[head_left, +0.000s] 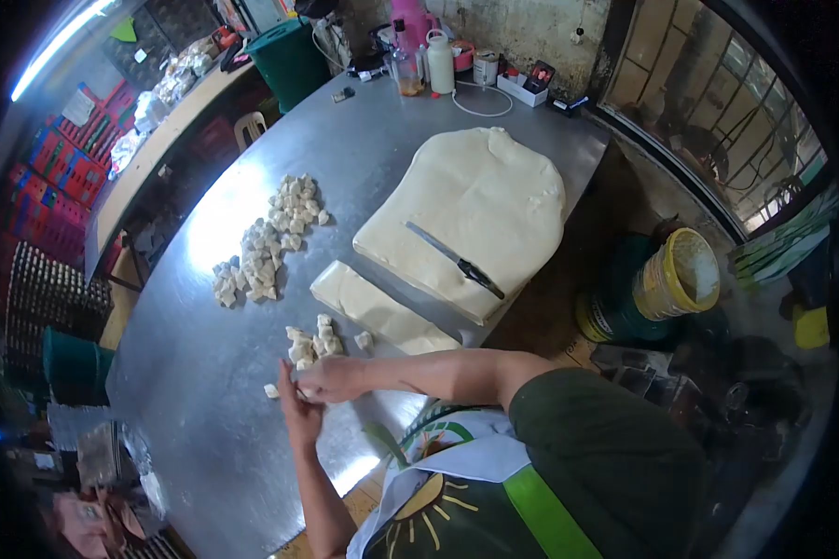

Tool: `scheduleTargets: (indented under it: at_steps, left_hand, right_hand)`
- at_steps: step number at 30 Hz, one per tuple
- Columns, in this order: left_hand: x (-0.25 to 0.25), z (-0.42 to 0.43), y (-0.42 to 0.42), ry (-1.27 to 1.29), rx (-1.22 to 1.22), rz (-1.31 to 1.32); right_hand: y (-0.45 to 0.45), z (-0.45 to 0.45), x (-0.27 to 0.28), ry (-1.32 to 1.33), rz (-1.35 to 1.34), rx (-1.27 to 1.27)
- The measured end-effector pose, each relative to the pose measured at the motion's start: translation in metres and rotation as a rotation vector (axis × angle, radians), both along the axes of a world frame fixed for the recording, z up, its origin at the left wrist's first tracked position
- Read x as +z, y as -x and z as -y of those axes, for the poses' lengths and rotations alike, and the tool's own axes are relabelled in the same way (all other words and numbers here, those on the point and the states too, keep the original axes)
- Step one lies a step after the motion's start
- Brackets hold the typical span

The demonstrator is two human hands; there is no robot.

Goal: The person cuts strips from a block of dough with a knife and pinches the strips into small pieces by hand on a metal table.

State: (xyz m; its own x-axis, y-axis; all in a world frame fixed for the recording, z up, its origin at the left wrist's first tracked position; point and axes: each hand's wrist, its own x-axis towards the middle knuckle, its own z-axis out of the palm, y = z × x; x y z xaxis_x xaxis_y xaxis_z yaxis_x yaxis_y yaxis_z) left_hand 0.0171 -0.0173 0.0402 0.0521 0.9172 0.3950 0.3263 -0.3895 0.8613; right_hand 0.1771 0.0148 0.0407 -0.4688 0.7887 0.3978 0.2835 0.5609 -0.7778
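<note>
My left hand [299, 413] and my right hand [334, 380] meet over the near part of the steel table [205, 447]. The right fingers are curled closed against the left hand. The left fingers are pressed together, one pointing up; what lies between the hands is hidden. A small piece of dough [271, 391] shows just left of my left hand. Beyond the hands sit small dough lumps [313, 343] and a single lump [364, 341]. A long cut strip of dough [382, 312] lies past my right forearm. Behind it is a large dough slab [475, 196] with a knife [452, 258] on top.
A pile of dough pieces [268, 242] spreads across the table's left side. Bottles [440, 63], a jug [407, 74] and a cable line the back edge. Off the right side stand a yellow bucket [673, 275] and dark containers. Red crates [70, 158] stand far left.
</note>
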Motion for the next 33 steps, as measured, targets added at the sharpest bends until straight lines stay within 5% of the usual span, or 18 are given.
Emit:
scheduleTargets:
  at_steps: [2,5,8,9,10,12,14,16,18,20,21,24,26,27,29,30,32,33]
  left_hand:
    - [-0.005,0.0,0.005,0.147,-0.011,-0.008]
    - [-0.007,-0.002,0.007,0.433,-0.057,-0.03]
    - [0.0,0.014,-0.008,0.524,-0.174,-0.907]
    - [-0.004,0.01,-0.009,0.521,-0.182,-0.906]
    - [-0.01,0.012,-0.001,0.511,-0.189,-0.57]
    - [-0.006,0.008,0.003,0.439,-0.173,0.108]
    - [0.007,0.016,-0.007,0.312,-0.114,0.035]
    - [0.034,0.008,-0.031,0.026,-0.01,-0.101]
    - [0.018,-0.005,-0.013,0.145,-0.083,-0.068]
    - [-0.003,-0.019,0.013,0.334,-0.199,0.015]
    - [0.005,-0.02,0.006,0.272,-0.197,-0.045]
    - [-0.005,-0.015,-0.003,0.272,-0.096,-0.499]
    - [0.028,-0.015,-0.015,0.707,-0.237,-0.987]
    - [0.029,-0.014,-0.014,0.722,-0.215,-0.981]
    - [0.028,-0.007,-0.006,0.077,-0.382,-0.19]
    - [0.022,-0.016,0.0,0.07,-0.362,-0.184]
    - [0.011,-0.027,0.017,0.449,-0.161,0.013]
    - [0.009,-0.032,0.018,0.443,-0.159,0.016]
  right_hand:
    - [-0.002,0.003,0.009,0.038,-0.047,0.078]
    - [-0.003,0.001,0.0,0.097,0.035,-0.127]
    - [-0.015,-0.03,-0.025,0.276,0.429,-0.145]
    - [-0.021,-0.036,-0.028,0.368,0.629,-0.157]
    - [-0.02,-0.029,-0.035,0.379,0.628,-0.153]
    - [-0.024,-0.023,-0.038,0.076,0.294,-0.195]
    - [-0.021,-0.015,-0.037,-0.06,0.123,-0.221]
    - [-0.018,-0.014,-0.001,0.078,0.167,0.031]
    - [-0.011,-0.001,0.009,0.183,0.178,0.175]
    - [-0.011,-0.005,0.015,0.103,-0.103,0.037]
    - [-0.007,-0.008,0.017,0.069,-0.248,-0.018]
    - [-0.012,-0.017,-0.002,0.135,-0.019,-0.201]
    - [-0.02,-0.043,-0.027,0.272,0.327,-0.229]
    - [-0.025,-0.05,-0.031,0.33,0.567,-0.264]
    - [-0.034,-0.034,-0.037,0.163,0.411,-0.318]
    - [-0.034,-0.037,-0.031,-0.02,0.25,-0.39]
    - [-0.021,-0.026,-0.015,0.035,0.181,-0.295]
    - [-0.015,-0.023,-0.003,0.079,0.111,-0.217]
